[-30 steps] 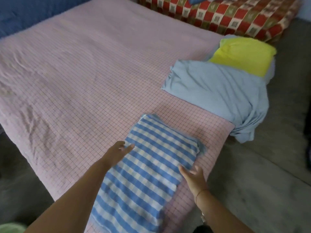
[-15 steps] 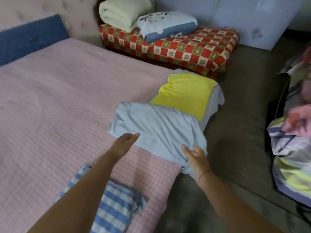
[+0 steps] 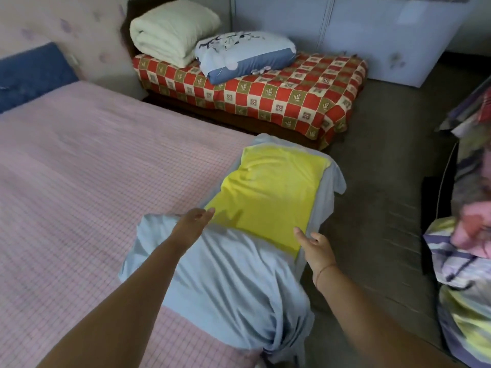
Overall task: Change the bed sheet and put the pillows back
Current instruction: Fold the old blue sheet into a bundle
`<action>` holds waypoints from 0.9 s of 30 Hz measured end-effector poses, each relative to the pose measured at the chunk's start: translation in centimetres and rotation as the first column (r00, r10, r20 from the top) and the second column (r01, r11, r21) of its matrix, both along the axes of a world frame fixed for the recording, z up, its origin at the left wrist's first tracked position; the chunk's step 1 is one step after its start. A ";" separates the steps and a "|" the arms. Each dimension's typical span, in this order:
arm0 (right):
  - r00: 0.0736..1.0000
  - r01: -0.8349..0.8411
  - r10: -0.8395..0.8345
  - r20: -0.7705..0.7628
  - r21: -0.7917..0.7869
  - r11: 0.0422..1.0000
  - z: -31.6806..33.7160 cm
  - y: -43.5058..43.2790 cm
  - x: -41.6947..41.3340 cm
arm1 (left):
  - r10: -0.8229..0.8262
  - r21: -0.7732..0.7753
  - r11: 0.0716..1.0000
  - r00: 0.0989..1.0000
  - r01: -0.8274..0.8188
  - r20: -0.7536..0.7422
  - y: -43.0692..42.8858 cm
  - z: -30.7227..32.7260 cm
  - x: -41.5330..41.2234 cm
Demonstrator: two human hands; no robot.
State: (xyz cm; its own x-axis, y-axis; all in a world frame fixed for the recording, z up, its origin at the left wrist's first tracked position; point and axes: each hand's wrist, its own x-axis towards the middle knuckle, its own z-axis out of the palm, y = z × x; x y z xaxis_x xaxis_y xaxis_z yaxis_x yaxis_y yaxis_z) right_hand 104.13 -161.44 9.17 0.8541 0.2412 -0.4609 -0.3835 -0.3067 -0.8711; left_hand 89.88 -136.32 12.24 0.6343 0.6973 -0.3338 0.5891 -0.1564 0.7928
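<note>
A pink checked sheet (image 3: pixel 87 181) covers the bed. On its right edge lies a pillow with a yellow top (image 3: pixel 268 192), wrapped below in a light blue cloth (image 3: pixel 225 282) that hangs off the bed's corner. My left hand (image 3: pixel 192 225) reaches over the blue cloth with straight fingers at the yellow pillow's near left corner. Beside the pillow's near right corner my right hand (image 3: pixel 314 247) is open, fingers spread. Neither hand grips anything.
A low bench with a red checked cover (image 3: pixel 279 94) stands behind the bed, bearing a folded cream quilt (image 3: pixel 172 33) and a blue-and-white pillow (image 3: pixel 247 54). A dark blue cushion (image 3: pixel 29 73) lies at the bedhead. Piled bedding (image 3: pixel 467 261) sits at right on the grey floor (image 3: pixel 377 197).
My view has swung up and right, away from the blue striped pillow, which has left the frame. Both hands moved from that pillow to the yellow one.
</note>
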 end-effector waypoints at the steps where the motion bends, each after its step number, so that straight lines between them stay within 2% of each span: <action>1: 1.000 -0.003 0.003 -0.013 -0.002 1.000 -0.1 0.3 1.2 | -0.017 -0.009 1.000 1.000 0.017 -0.002 0.5 -0.3 1.8; 7: 0.997 -0.032 0.024 -0.080 -0.091 0.995 -3.3 2.2 8.0 | -0.096 -0.051 0.995 0.985 0.089 -0.141 2.1 -3.0 10.8; 13: 0.973 -0.075 0.034 -0.230 -0.172 0.982 -7.6 5.1 15.9 | -0.023 -0.074 0.997 0.980 0.009 -0.198 4.8 -6.1 18.3; 18: 0.947 -0.105 0.043 -0.320 -0.180 0.978 -9.3 6.7 19.8 | 0.004 -0.083 0.996 0.948 -0.032 -0.319 8.1 -11.0 22.7; 20: 0.942 -0.106 0.029 -0.333 -0.216 0.971 -10.7 7.3 20.8 | 0.018 -0.036 0.999 0.927 -0.033 -0.373 8.6 -12.7 23.9; 25: 0.928 -0.088 0.010 -0.371 -0.195 0.977 -13.2 8.7 21.5 | 0.012 -0.039 0.999 0.865 -0.037 -0.502 9.2 -14.3 25.5; 27: 0.914 -0.040 -0.014 -0.406 -0.123 0.992 -13.6 9.4 21.3 | 0.003 -0.069 0.997 0.840 -0.047 -0.543 9.4 -14.3 25.7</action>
